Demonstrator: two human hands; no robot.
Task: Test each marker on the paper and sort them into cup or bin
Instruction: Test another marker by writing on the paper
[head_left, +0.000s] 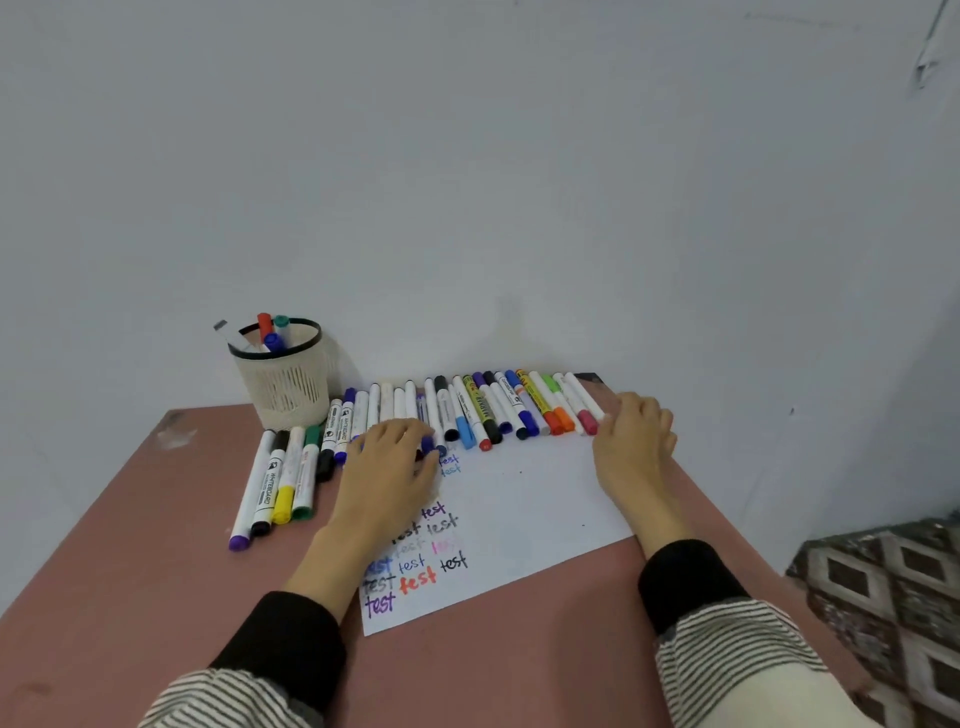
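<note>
White paper (524, 499) on the pink table (130, 519) serves as landmark: at its left edge the left hand (387, 467) lies knuckles-up, fingers curled over a blue-capped marker (427, 446), apparently gripping it, while at its far right corner the right hand (631, 441) rests fingers bent against the pink-capped end marker (587, 415), grip uncertain. Markers (488, 408) lined along the far edge could roll or scatter if either hand nudges them. Beyond the far-left corner, the mesh cup (283, 376) holds several markers; no bin is visible.
</note>
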